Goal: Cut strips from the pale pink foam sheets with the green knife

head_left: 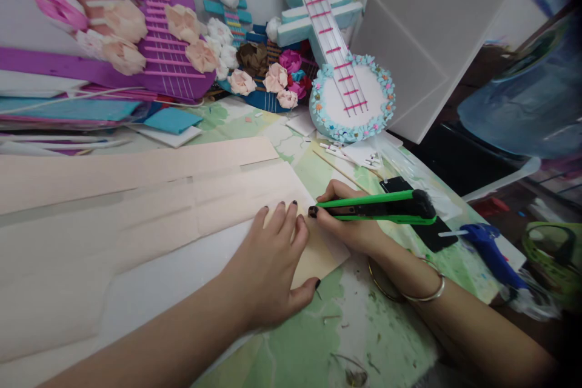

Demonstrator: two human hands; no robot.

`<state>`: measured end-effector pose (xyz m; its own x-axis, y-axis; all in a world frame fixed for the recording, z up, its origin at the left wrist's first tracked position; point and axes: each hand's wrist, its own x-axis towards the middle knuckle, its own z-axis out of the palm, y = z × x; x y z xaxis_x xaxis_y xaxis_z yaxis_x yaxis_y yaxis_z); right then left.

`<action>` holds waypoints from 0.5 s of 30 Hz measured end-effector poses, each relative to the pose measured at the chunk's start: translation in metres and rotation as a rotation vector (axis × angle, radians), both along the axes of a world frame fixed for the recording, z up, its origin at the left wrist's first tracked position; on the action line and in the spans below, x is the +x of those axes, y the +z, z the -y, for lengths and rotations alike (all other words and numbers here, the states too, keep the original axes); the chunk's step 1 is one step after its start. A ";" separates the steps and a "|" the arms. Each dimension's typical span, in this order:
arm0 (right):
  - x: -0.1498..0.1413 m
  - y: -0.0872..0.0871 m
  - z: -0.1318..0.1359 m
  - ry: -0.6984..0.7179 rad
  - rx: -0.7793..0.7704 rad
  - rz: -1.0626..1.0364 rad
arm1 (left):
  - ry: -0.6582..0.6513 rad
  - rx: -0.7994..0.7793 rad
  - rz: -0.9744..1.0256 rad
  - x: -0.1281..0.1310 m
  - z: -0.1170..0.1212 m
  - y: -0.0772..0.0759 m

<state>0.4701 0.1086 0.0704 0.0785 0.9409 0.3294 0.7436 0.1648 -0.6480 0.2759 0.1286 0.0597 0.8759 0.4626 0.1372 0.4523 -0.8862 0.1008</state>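
Between the fingers of my right hand (352, 227) is a green and black utility knife (377, 207), its thick end pointing right. The knife's front end lies near the right edge of the pale boards, its blade tip hidden by my fingers. My left hand (273, 260) lies spread, fingertips on a long cream board (236, 191) and its palm over a white sheet (182, 279) below. A cream-yellow piece (325, 251) shows under both hands. Farther back, a pinkish strip (136, 167) runs alongside the cream board.
Behind stand decorated toy instruments: a purple one (168, 42) with paper flowers and a white-and-blue one (348, 91) with strings. To the right lie a black phone-like slab (439, 236) and a blue glue gun (493, 254). A big water bottle (522, 103) stands beyond the table edge.
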 end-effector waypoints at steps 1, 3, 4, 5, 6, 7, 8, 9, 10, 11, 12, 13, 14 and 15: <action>0.000 0.000 0.000 -0.007 -0.009 0.004 | -0.001 -0.003 -0.001 0.000 0.000 0.000; 0.000 0.000 0.000 -0.010 -0.021 0.010 | 0.000 -0.008 -0.003 0.000 0.000 0.001; 0.000 0.000 0.000 -0.004 -0.024 0.007 | 0.001 -0.009 -0.003 0.000 0.000 0.000; 0.000 0.000 0.000 0.005 -0.027 0.002 | 0.001 -0.009 -0.002 0.000 0.000 0.000; 0.000 0.001 0.000 0.016 -0.030 -0.003 | -0.002 -0.009 -0.002 0.000 -0.001 0.000; 0.000 0.001 -0.001 0.025 -0.033 -0.007 | -0.002 -0.008 -0.004 0.000 -0.001 0.000; -0.001 0.002 -0.001 0.031 -0.038 -0.006 | -0.003 -0.006 -0.006 -0.001 -0.001 -0.001; -0.001 0.002 -0.001 0.032 -0.042 -0.002 | -0.002 -0.004 -0.008 -0.001 0.000 -0.001; -0.001 0.002 -0.001 0.032 -0.045 -0.001 | -0.003 -0.002 -0.011 -0.001 0.000 -0.002; -0.001 0.002 -0.001 0.034 -0.041 -0.009 | -0.003 0.000 -0.015 -0.001 0.000 -0.002; 0.000 0.002 -0.001 0.039 -0.030 -0.023 | -0.002 0.001 -0.016 -0.001 0.000 -0.002; 0.000 0.001 -0.002 0.044 -0.012 -0.041 | -0.002 0.002 -0.017 -0.001 0.000 -0.001; 0.000 0.000 -0.002 0.048 0.010 -0.056 | -0.004 0.002 -0.016 -0.001 0.000 -0.001; 0.001 -0.001 -0.002 0.051 0.033 -0.067 | -0.003 0.002 -0.015 0.000 0.001 -0.001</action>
<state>0.4709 0.1104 0.0698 0.0532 0.9329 0.3562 0.6889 0.2239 -0.6894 0.2755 0.1280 0.0588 0.8794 0.4594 0.1249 0.4506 -0.8879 0.0926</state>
